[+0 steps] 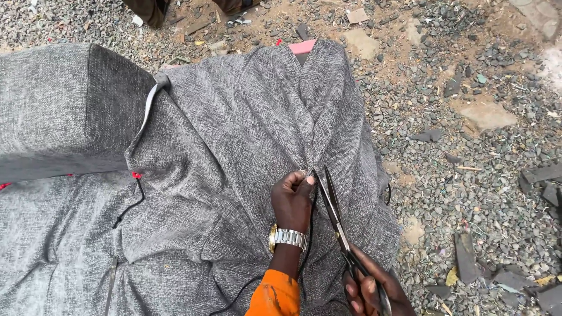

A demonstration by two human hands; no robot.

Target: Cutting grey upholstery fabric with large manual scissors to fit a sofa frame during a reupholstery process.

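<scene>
Head view, looking down. The right hand (374, 289), at the lower edge of the frame, is closed through the dark handles of a pair of scissors (339, 225). The scissors' long axis runs from the handles at lower right up and slightly leftward, with the tips pointing away from the person toward the top of the frame. The blades are slightly parted, forming a narrow V whose points lie just beside the fingers of the other hand.

The left hand (293, 202), wearing a silver and gold wristwatch (287, 237) above an orange sleeve (274, 295), is curled, its fingertips pinching a fold of grey woven fabric (234, 134) immediately left of the blade tips. The fabric is draped loosely, with long creases converging toward the pinched fold from the upper part of the frame. It overlies a grey upholstered cushion (52, 105) at the left, whose darker end panel faces right.

A thin black cord (132, 205) with a red tip lies on the fabric at the left; another length of black cord passes beneath the left wrist. A pink piece (302, 47) shows at the far edge of the fabric. The surrounding ground (468, 146) is gravel and sandy soil with scattered dark scraps.
</scene>
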